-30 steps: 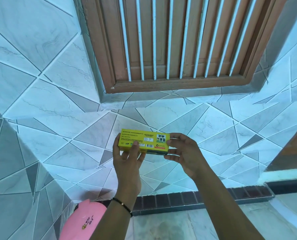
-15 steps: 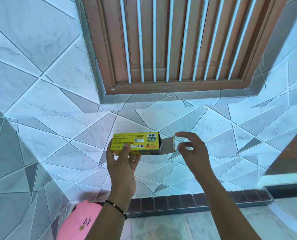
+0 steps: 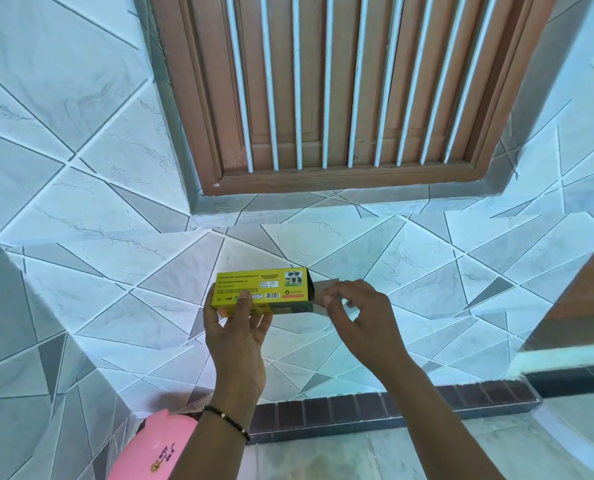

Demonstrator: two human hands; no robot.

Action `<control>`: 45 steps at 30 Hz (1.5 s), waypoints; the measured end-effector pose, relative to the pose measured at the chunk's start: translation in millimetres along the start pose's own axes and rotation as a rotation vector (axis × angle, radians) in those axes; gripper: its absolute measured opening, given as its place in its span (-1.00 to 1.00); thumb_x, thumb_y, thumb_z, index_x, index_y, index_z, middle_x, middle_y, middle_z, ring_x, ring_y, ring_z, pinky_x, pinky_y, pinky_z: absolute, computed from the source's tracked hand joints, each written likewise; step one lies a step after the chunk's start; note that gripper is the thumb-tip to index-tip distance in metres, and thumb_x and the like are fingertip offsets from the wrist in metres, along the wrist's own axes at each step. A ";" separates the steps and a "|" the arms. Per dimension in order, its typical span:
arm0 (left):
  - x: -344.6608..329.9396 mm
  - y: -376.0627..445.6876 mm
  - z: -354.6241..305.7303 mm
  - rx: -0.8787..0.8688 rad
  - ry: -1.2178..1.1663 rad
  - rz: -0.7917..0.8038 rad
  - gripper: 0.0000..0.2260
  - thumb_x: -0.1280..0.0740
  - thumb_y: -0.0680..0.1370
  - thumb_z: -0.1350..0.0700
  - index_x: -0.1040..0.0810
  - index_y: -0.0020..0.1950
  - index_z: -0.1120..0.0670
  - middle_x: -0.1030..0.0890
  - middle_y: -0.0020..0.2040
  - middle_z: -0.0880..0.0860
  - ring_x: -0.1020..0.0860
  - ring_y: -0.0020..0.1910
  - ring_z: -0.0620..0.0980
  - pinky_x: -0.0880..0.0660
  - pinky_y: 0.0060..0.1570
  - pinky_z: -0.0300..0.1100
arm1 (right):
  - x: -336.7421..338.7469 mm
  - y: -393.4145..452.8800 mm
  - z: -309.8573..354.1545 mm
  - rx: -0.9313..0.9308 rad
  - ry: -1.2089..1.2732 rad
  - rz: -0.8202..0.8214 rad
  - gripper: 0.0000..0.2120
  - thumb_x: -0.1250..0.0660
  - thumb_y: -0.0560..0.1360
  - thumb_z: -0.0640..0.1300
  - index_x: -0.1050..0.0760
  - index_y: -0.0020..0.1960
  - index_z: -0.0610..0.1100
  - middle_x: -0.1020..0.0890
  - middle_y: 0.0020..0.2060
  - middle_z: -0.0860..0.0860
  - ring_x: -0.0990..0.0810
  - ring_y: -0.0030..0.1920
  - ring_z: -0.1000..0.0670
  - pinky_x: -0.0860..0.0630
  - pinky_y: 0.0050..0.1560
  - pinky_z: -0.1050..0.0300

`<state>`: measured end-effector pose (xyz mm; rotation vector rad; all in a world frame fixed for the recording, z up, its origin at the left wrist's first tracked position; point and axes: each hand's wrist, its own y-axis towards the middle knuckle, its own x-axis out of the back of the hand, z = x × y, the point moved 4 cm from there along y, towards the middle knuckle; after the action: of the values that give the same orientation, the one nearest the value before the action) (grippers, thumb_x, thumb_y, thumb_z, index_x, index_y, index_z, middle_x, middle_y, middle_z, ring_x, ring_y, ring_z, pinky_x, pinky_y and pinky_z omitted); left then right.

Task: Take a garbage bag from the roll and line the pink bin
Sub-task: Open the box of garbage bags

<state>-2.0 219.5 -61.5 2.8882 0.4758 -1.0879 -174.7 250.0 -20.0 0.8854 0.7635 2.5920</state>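
While the yellow box point(image 3: 260, 289) is held level in front of the tiled wall point(image 3: 80, 237), it is gripped at its left end by the left hand point(image 3: 236, 327), with the thumb laid over the printed front and the fingers wrapped underneath. The right end of the box is open, and a grey cardboard flap point(image 3: 325, 289) is seen sticking out from it. This flap is pinched by the right hand point(image 3: 354, 313) between thumb and forefinger, the other fingers being curled loosely. Whether a roll of bags lies inside the box cannot be told from this view. The pink bin point(image 3: 153, 445) is found low at the bottom left, beside the left forearm, well apart from the box and only partly in view. A black beaded bracelet point(image 3: 228, 422) is worn on the left wrist. A brown window frame with white bars point(image 3: 340, 98) is set in the wall above the hands.
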 end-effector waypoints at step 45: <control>-38.4 120.7 -33.4 -0.219 0.084 0.041 -0.57 -0.33 0.53 0.19 -0.31 0.34 -0.07 -0.56 0.07 -0.08 -0.54 0.09 0.11 -0.54 -0.06 -0.10 | -4.8 22.3 -100.9 -0.893 1.370 -0.281 -0.75 -0.31 0.45 -0.37 -0.46 0.12 -0.24 -0.58 0.01 -0.17 -0.63 -0.05 -0.12 -0.60 0.00 -0.01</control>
<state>27.0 98.0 -22.1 2.7461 0.5020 -0.8529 -237.3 190.7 -77.1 -1.2287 -0.1410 2.5043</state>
